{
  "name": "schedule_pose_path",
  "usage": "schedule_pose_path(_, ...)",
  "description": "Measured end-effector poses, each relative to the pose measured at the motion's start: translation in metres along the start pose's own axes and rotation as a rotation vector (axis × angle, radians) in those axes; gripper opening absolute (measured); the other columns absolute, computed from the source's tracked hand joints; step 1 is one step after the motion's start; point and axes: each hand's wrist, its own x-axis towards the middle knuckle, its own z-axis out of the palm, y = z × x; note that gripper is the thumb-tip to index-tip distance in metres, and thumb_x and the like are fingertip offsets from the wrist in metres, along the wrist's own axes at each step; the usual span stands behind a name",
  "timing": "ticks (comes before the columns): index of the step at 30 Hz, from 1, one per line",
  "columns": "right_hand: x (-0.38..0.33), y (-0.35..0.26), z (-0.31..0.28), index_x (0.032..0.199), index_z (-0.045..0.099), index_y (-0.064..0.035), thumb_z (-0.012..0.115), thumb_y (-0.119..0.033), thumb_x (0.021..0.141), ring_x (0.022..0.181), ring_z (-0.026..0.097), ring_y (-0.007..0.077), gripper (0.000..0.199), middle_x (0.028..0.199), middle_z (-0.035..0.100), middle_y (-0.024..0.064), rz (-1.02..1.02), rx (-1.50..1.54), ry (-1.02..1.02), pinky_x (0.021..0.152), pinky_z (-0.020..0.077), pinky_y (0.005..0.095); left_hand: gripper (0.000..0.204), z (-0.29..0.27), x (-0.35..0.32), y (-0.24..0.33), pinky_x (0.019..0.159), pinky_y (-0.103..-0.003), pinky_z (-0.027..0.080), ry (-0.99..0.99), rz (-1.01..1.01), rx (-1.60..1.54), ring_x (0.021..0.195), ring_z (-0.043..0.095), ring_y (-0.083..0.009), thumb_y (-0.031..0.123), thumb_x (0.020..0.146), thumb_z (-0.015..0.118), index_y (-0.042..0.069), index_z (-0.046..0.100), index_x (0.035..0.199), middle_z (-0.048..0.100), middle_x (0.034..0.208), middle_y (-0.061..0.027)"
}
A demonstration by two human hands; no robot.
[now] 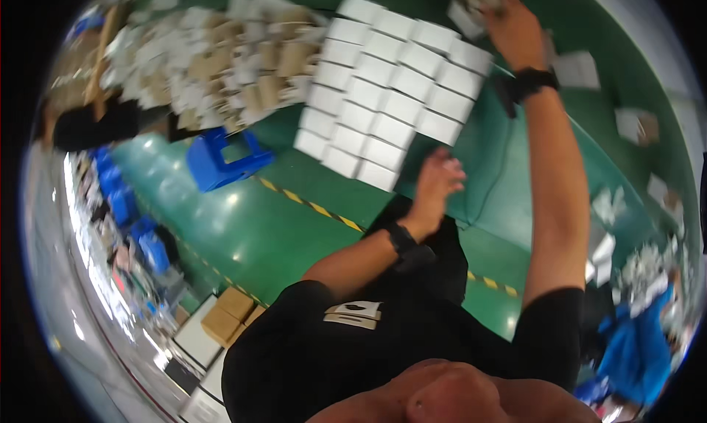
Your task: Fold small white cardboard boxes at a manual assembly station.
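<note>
- Both hands work over a green table [508,158], forearms coming up from the lower edge, each wrist wearing a dark band.
- Right hand [513,27] reaches far out to the table's far edge, fingers curled around a small white box [471,7]; motion blur hides how firm the hold is.
- Left hand [436,184] rests loosely closed at the near edge of a block of white boxes [394,92], touching or just beside the nearest one; whether it grips anything I cannot tell.
- White boxes stand packed in neat rows, stacked in a tidy slab on the table.
- Judging by the layout, a box is being fetched for the block; placing it would call for bringing it back and squaring it against an open row.
- More loose white boxes [578,69] lie scattered on the table to the right.
- Beyond, a jumbled heap of white and brown cartons [221,55] sits on the shiny green floor [243,224], beside a blue plastic stool [224,158] and a yellow-black floor stripe [317,208].
</note>
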Motion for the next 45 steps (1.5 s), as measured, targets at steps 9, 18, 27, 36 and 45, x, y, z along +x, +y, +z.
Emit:
schedule_pose_path(9, -0.163, 0.002, -0.158, 0.131, 0.051, 0.0083, 0.061, -0.014, 0.1, 0.099, 0.069, 0.0226, 0.04, 0.113, 0.068, 0.0161, 0.495, 0.296, 0.11, 0.081, 0.0589, 0.0336, 0.042, 0.038, -0.033, 0.025, 0.101, -0.039, 0.05, -0.218, 0.523, 0.657, 0.123, 0.059, -0.0287, 0.004, 0.099, 0.063, 0.01, 0.053, 0.14, 0.057, 0.131, -0.0118)
schedule_pose_path(18, -0.301, -0.049, -0.123, 0.139, 0.046, 0.0002, 0.054, -0.005, 0.101, 0.11, 0.066, 0.0269, 0.039, 0.131, 0.06, 0.0164, 1.214, 1.215, 0.169, 0.092, 0.0585, 0.0402, 0.059, 0.039, 0.009, -0.002, 0.109, -0.049, 0.047, -0.395, 1.033, 1.064, 0.138, 0.05, -0.0379, -0.004, 0.085, 0.072, 0.016, 0.055, 0.138, 0.048, 0.149, -0.0124)
schedule_pose_path(27, -0.322, -0.031, -0.158, 0.14, 0.049, -0.0036, 0.062, -0.009, 0.101, 0.115, 0.064, 0.0262, 0.041, 0.133, 0.06, 0.0153, 0.938, 1.036, -0.192, 0.101, 0.0532, 0.0365, 0.055, 0.026, 0.045, -0.003, 0.114, -0.056, 0.042, -0.458, 1.06, 0.993, 0.14, 0.049, -0.0364, -0.002, 0.087, 0.075, 0.015, 0.055, 0.136, 0.052, 0.145, -0.0109)
schedule_pose_path(36, -0.321, -0.004, -0.122, 0.115, 0.07, -0.0036, 0.074, 0.004, 0.084, 0.117, 0.062, 0.0348, 0.032, 0.123, 0.065, 0.0166, 0.225, 0.475, -0.105, 0.1, 0.0498, 0.0439, 0.039, 0.019, 0.045, 0.005, 0.117, -0.051, 0.04, -0.682, 0.9, 0.931, 0.137, 0.052, -0.0369, -0.001, 0.087, 0.072, 0.008, 0.068, 0.125, 0.058, 0.137, -0.0136)
schedule_pose_path(45, -0.321, -0.001, -0.116, 0.102, 0.078, -0.0049, 0.08, 0.0, 0.082, 0.098, 0.063, 0.0226, 0.021, 0.115, 0.057, 0.0099, 0.418, 0.786, -0.136, 0.084, 0.0533, 0.0339, 0.028, 0.028, 0.011, 0.008, 0.111, -0.048, 0.042, -0.471, 0.711, 1.073, 0.13, 0.057, -0.037, 0.012, 0.087, 0.073, 0.006, 0.075, 0.114, 0.061, 0.143, -0.0157)
